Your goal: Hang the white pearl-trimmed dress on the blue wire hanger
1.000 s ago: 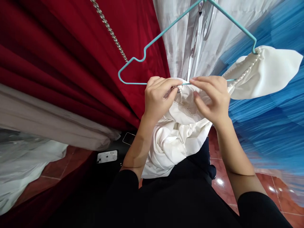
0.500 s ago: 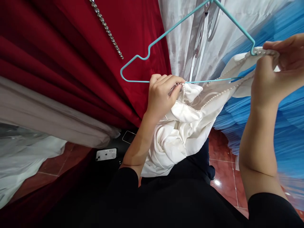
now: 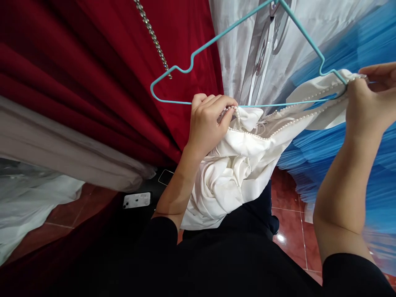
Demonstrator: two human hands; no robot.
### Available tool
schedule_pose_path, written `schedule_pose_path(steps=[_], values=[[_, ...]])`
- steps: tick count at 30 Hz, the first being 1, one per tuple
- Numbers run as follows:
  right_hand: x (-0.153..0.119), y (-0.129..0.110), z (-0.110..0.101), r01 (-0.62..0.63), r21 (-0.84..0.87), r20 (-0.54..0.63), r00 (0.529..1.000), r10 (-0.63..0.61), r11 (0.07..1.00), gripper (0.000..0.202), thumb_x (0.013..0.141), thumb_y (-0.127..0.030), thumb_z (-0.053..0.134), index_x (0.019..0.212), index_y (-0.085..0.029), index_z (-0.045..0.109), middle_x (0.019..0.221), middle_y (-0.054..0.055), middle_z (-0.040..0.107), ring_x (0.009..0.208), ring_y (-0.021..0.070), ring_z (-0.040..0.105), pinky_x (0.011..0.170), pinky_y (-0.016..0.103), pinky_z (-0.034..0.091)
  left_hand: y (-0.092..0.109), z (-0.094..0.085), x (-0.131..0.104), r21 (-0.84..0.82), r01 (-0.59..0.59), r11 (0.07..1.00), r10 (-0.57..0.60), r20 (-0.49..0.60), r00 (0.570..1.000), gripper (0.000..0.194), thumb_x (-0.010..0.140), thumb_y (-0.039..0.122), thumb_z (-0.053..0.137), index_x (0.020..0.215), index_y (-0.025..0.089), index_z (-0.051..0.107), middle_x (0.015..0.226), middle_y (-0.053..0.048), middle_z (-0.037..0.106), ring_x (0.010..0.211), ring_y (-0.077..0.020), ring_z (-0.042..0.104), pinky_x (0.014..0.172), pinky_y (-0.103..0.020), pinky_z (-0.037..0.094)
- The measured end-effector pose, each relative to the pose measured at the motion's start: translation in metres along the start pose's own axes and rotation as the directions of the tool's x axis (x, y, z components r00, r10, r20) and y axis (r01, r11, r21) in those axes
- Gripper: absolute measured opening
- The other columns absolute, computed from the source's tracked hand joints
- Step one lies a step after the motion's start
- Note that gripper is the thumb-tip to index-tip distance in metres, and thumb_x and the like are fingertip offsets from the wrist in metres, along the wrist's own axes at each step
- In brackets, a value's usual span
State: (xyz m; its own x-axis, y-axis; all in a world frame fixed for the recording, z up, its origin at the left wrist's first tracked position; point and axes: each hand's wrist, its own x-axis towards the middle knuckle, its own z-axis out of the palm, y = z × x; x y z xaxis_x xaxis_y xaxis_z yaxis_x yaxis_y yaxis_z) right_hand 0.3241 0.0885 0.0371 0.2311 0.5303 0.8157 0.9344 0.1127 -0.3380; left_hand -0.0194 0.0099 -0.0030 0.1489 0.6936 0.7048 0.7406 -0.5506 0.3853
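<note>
The white dress [image 3: 229,181] hung bunched at the frame's centre. The left hand [image 3: 210,119] pinched its pearl trim [image 3: 276,134] beside the hanger [image 3: 229,29]; the right hand [image 3: 375,88], far right, pinched a strap [image 3: 332,113]. Pulling too hard risked snapping beads.

The right hand [image 3: 368,93] is far over to the side now (a second ago it was near the middle, with finger and thumb apart). It pinches the pearl strap [image 3: 324,110] and has pulled it out, so more of the hanger's [image 3: 230,28] right end shows. The white cloth [image 3: 247,144] stretches out longer that way. The sparkly chain's [image 3: 151,33] tip now pokes below the hanger's left arm.
</note>
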Motion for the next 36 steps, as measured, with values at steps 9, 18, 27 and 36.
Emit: schedule_pose_path(steps=[9, 18, 27, 36], values=[[-0.077, 0.005, -0.021, 0.252, 0.339, 0.12, 0.944, -0.307, 0.906, 0.021, 0.08, -0.013, 0.072, 0.096, -0.02, 0.082, 0.081, 0.007, 0.08, 0.069, 0.0181, 0.076, 0.065, 0.029, 0.059, 0.003, 0.02, 0.001, -0.125, -0.01, 0.992, 0.006, -0.033, 0.999, 0.008, 0.102, 0.017, 0.064, 0.1, 0.024, 0.068, 0.088, 0.002, 0.071, 0.079, -0.0167, 0.062, 0.097, -0.042, 0.043], [-0.077, -0.08, -0.001, 0.486, 0.525, 0.088, 0.786, -0.612, 0.699, 0.018, 0.102, -0.024, 0.056, 0.114, -0.027, 0.068, 0.112, 0.004, 0.077, 0.115, 0.0199, 0.074, 0.107, 0.041, 0.059, 0.002, 0.024, 0.0, -0.079, -0.035, 0.996, 0.031, -0.046, 0.998, 0.01, 0.105, 0.026, 0.06, 0.101, 0.022, 0.068, 0.091, -0.001, 0.072, 0.087, -0.0209, 0.066, 0.106, -0.046, 0.045], [-0.098, -0.086, 0.017, 0.283, 0.467, 0.128, 0.916, -0.381, 0.838, 0.025, 0.108, -0.034, 0.045, 0.117, -0.028, 0.067, 0.104, 0.003, 0.073, 0.097, 0.0202, 0.069, 0.095, 0.044, 0.055, -0.019, 0.025, -0.038, -0.103, -0.189, 0.977, 0.123, -0.456, 0.882, 0.015, 0.106, 0.036, 0.058, 0.106, 0.027, 0.069, 0.104, -0.003, 0.072, 0.098, -0.0209, 0.071, 0.086, -0.038, 0.057], [-0.09, -0.087, 0.009, 0.26, 0.416, 0.204, 0.907, -0.368, 0.871, 0.028, 0.107, -0.04, 0.046, 0.113, -0.026, 0.07, 0.098, 0.004, 0.072, 0.092, 0.0193, 0.068, 0.092, 0.042, 0.057, -0.085, -0.002, -0.056, -0.27, 0.089, 0.959, -0.262, -0.715, 0.649, 0.018, 0.104, 0.032, 0.063, 0.092, 0.019, 0.057, 0.084, 0.003, 0.055, 0.075, -0.0081, 0.057, 0.071, -0.03, 0.048]])
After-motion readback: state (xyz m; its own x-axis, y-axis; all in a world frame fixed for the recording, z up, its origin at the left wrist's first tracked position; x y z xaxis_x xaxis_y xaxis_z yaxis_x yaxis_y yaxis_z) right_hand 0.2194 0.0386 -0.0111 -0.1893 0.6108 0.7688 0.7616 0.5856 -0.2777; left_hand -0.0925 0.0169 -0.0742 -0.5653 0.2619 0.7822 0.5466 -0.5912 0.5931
